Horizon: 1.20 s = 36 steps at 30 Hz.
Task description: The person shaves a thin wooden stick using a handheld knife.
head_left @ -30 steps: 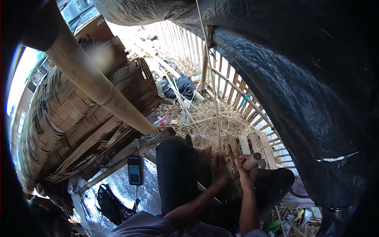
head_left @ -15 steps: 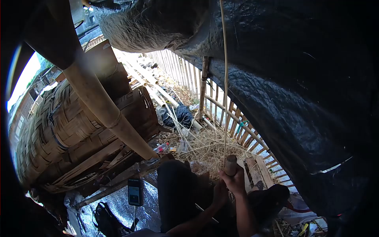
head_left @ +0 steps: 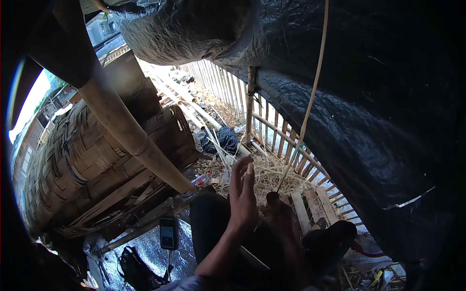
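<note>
My left hand (head_left: 242, 201) is raised in front of my knee, its fingers stretched upward and nothing in them. Just right of it and lower, my right hand (head_left: 284, 220) is in shadow, closed around a thick round wooden handle (head_left: 273, 200). Whatever the handle belongs to is hidden below the hand. A long thin bamboo strip (head_left: 315, 87) rises from beside the handle and leans up to the right, out of the top of the view. Its lower end disappears behind the handle and hand, so I cannot tell what grips it.
A large woven bamboo basket (head_left: 92, 150) and a thick bamboo pole (head_left: 121, 121) stand at left. Straw-like shavings (head_left: 257, 169) lie ahead, near wooden slats (head_left: 301, 211). A phone (head_left: 168, 233) rests on shiny sheeting at lower left. Black plastic sheeting (head_left: 359, 121) hangs at right beside a bamboo fence (head_left: 272, 127).
My left hand has come up and away from beside my right hand, its fingers now extended. The bamboo strip's upper part has swung to the right. My right hand and the handle sit slightly lower.
</note>
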Motion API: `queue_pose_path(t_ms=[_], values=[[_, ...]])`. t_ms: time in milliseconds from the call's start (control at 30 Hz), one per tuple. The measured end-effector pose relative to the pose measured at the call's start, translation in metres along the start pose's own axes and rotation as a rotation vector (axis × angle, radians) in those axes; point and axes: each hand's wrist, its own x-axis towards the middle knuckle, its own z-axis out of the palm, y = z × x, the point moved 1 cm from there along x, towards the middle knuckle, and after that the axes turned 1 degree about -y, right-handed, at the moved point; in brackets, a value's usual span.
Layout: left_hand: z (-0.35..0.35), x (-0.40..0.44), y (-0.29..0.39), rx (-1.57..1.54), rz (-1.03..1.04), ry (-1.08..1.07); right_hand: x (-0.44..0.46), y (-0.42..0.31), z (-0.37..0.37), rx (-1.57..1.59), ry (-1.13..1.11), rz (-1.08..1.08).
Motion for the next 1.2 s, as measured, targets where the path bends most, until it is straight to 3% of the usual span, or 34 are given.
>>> queue_pose_path(t_ms=[67, 100, 133, 200, 267, 333, 400, 467, 533, 633, 700, 800, 1000, 1200], values=[[0.004, 0.009, 0.041, 0.015, 0.125, -0.143, -0.003, -0.005, 0.005, 0.050, 0.073, -0.171], [0.005, 0.014, 0.053, 0.047, 0.226, -0.220, -0.005, -0.001, 0.006, 0.046, 0.037, -0.108], [0.005, 0.023, 0.057, 0.050, 0.216, -0.222, -0.007, -0.002, 0.007, 0.049, 0.035, -0.098], [0.009, 0.039, 0.062, 0.361, 0.420, -0.286, -0.005, -0.006, 0.006, -0.132, -0.041, -0.173], [0.009, 0.056, 0.059, 0.451, 0.507, -0.179, -0.008, -0.001, 0.008, -0.155, -0.072, -0.115], [0.007, 0.063, 0.056, 0.495, 0.493, -0.187, -0.010, 0.008, 0.011, -0.179, -0.103, -0.059], [0.008, 0.060, 0.045, 0.057, 0.120, -0.497, -0.012, 0.015, 0.016, -0.209, -0.123, -0.115], [0.007, 0.058, 0.029, 0.053, 0.163, -0.492, -0.014, 0.015, 0.016, -0.223, -0.139, -0.115], [0.008, 0.056, 0.035, -0.043, 0.069, -0.581, -0.014, 0.012, 0.014, -0.237, -0.154, -0.119], [0.010, 0.053, 0.039, -0.023, 0.109, -0.470, -0.018, 0.007, 0.012, -0.229, -0.184, -0.147], [0.007, 0.055, 0.039, -0.039, 0.083, -0.425, -0.019, 0.002, 0.012, -0.292, -0.184, -0.352], [0.000, 0.058, 0.039, -0.002, 0.067, -0.334, -0.024, -0.002, 0.009, -0.177, -0.233, -0.342], [-0.012, 0.065, 0.044, -0.049, 0.075, -0.158, -0.028, 0.001, 0.004, -0.249, -0.308, -0.176], [-0.017, 0.066, 0.042, -0.029, 0.092, -0.134, -0.029, 0.026, 0.009, -0.182, -0.302, -0.313]])
